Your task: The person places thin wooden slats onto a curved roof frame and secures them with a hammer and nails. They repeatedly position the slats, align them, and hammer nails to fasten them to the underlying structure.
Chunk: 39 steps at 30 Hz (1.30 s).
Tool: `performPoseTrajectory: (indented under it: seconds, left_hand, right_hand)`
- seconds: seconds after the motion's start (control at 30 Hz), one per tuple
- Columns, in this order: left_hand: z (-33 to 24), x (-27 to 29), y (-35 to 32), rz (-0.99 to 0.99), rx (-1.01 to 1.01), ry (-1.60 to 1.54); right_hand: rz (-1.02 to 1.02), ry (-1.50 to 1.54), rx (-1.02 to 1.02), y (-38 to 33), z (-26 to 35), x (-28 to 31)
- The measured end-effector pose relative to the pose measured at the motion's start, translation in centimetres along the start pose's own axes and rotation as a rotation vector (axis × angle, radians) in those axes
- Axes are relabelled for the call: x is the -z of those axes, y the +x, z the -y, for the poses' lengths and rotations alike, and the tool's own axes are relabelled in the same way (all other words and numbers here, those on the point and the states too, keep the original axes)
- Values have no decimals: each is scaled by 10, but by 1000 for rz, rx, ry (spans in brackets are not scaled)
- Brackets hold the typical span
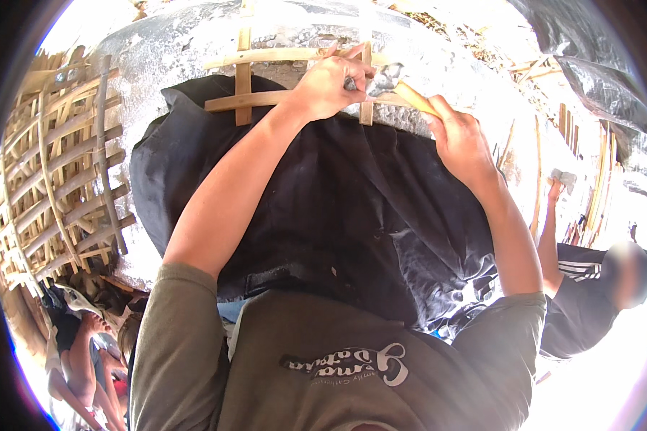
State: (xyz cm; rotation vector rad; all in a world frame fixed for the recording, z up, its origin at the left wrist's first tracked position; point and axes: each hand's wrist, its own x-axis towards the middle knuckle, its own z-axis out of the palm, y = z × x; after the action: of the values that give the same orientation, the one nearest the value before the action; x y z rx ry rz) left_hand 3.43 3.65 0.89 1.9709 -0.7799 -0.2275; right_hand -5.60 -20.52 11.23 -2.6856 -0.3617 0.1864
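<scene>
Bamboo lattice only just begun on the grey dome

At top centre, the left hand (328,87) is closed, pinching the crossed strips (244,72); the right hand (459,140) is wrapped around a wooden-handled tool (399,85) whose metal head is touching them. Only a few strips are laid, so most of the dome (187,43) and the black cloth (352,194) remains bare. A finished basket (57,187) stands at left.

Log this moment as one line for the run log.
left hand: pinching bamboo strips | right hand: gripping hammer | surface: grey dome form under black cloth
</scene>
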Motion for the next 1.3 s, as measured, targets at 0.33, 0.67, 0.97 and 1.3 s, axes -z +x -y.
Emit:
performPoseTrajectory:
  seconds: [0.33,0.67,0.97,1.3]
  left_hand:
    - [-4,0,3,12,-20,-49]
    - [-2,0,3,-15,-16,-6]
    - [-3,-2,2,-24,-6,18]
    - [3,-3,4,-18,-18,46]
  right_hand:
    - [-141,145,-115,0,9,10]
    - [-63,10,-26,45,29,-28]
    - [-106,58,-32,53,21,-47]
    - [-204,28,54,50,16,-52]
